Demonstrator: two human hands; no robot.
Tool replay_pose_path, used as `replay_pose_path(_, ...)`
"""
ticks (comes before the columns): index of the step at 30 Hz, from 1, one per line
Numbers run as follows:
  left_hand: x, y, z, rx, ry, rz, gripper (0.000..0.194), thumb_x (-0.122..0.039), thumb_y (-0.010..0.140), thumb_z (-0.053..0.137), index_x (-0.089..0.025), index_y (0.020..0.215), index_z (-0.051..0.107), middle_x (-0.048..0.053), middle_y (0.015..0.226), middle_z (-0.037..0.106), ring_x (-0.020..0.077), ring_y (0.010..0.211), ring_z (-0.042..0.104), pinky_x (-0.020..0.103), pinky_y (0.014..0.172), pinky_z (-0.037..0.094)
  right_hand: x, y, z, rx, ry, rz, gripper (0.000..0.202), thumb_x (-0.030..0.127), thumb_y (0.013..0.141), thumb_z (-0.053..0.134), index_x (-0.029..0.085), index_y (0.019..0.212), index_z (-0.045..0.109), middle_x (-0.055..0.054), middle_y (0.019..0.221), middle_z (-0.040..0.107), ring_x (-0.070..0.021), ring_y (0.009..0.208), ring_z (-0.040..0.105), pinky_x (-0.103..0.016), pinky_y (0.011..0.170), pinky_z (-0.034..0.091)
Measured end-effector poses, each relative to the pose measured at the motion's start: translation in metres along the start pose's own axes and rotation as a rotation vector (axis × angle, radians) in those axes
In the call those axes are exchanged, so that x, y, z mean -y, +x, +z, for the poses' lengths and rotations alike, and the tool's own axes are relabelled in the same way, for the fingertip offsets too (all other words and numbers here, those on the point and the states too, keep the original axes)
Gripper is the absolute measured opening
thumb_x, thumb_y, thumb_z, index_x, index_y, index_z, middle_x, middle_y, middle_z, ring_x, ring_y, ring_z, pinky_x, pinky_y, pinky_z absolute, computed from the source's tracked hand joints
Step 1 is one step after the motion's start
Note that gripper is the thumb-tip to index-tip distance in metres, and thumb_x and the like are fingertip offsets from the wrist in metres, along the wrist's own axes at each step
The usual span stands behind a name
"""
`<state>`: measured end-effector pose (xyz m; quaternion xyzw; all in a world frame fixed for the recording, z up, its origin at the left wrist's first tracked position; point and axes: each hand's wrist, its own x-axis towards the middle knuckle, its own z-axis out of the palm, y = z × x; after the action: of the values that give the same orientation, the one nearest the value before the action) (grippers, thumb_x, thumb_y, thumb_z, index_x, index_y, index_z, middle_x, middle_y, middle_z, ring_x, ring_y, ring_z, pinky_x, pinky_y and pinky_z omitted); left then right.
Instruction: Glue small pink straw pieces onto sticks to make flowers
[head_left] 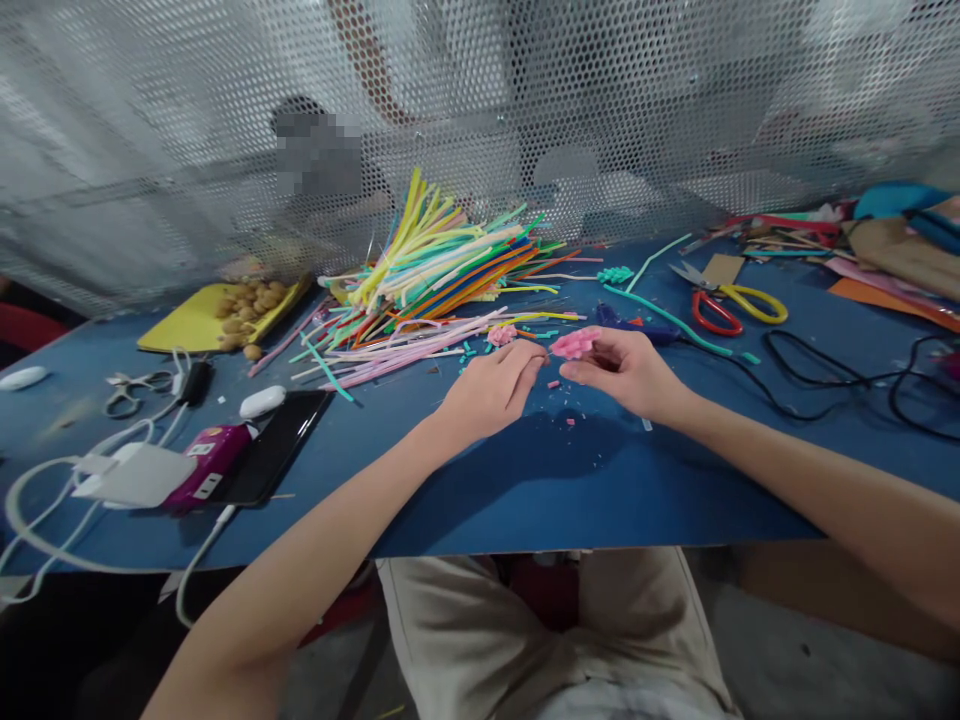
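The bench [510, 510] was bordered by mesh [660, 100] along its back edge. A flower [574, 344] was gripped by the right hand [636, 372]; the left hand [489, 390] was closed, any contents hidden.

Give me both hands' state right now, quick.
Left hand: closed, fingers curled; can't tell whether it pinches anything.
Right hand: closed, holding a pink piece at its fingertips.

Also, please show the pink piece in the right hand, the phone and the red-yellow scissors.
Pink piece [574, 344], head view: its bumpy side.
Phone [280, 447], head view: its screen.
Red-yellow scissors [712, 289], head view: near pivot.
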<state>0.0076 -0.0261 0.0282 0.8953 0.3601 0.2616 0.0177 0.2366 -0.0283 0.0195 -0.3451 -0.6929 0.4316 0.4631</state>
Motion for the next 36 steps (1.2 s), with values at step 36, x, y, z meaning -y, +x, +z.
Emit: replay_pose_path(36, 0.013, 0.001, 0.006, 0.075, -0.060, -0.064, 0.036, -0.032, 0.110, 0.033, -0.020, 0.127, 0.062, 0.007, 0.108, 0.077, 0.0180, 0.090, 0.073, 0.029, 0.085, 0.053, 0.006, 0.010, -0.014, -0.488, 0.462, -0.022, 0.025, 0.043, 0.075, 0.087, 0.024, 0.079, 0.071, 0.001, 0.076, 0.064, -0.0068, 0.051, 0.038, -0.026, 0.042, 0.031)
